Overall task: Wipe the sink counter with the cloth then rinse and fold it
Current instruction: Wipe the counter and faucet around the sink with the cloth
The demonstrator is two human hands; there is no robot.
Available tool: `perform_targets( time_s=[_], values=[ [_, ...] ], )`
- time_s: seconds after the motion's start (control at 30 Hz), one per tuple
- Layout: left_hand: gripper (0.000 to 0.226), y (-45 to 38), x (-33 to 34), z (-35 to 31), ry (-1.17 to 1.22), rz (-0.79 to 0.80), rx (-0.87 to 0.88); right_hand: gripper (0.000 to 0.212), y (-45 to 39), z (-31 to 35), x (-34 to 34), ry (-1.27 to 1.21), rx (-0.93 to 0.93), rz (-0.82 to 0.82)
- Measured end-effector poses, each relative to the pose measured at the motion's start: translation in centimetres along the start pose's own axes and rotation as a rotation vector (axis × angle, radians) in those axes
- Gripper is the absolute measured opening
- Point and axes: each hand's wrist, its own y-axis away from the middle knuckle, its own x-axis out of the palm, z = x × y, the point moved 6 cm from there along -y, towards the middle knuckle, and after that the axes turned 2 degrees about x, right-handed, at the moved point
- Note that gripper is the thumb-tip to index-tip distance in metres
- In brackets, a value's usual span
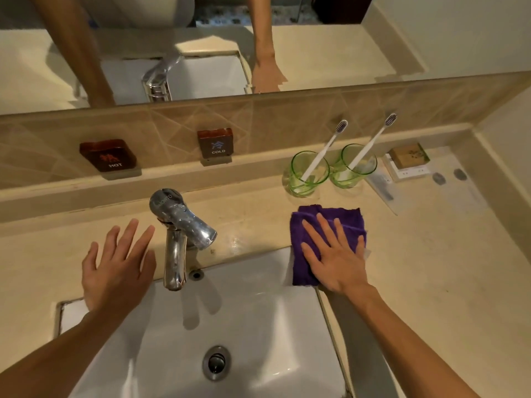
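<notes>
Two hands out: right hand (334, 255) lies flat, fingers straight, pressing purple cloth (306, 248) on counter (431, 268) at sink (258, 297) rear-right corner. Left hand (116, 268) spread, holding nothing, beside tap (179, 234).

The right hand (334, 255) lies flat on the folded purple terry cloth (324, 225) and hides its centre and near right corner. The white rectangular ceramic sink basin (258, 311) is cut off by the bottom edge; both forearms cover parts of it. The print on the small brown packet (409, 156) at the far right corner of the beige stone tabletop (416, 254) is too small to read. The flat clear sachets (382, 185) beside it are blurred.
</notes>
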Motion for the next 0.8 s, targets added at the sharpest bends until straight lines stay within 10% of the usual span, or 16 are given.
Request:
perform_targets(
  time_s=[0.4,0.8],
  values=[
    [0.057,0.0,0.2,-0.2,-0.002,-0.028,-0.015,0.063,-4.4,0.2,-0.6,0.006,0.016,-0.05],
    [0.059,0.2,1.3,0.5,0.095,0.067,-0.043,0.058,10.3,-9.2,3.7,0.217,-0.369,-0.065]
  ],
)
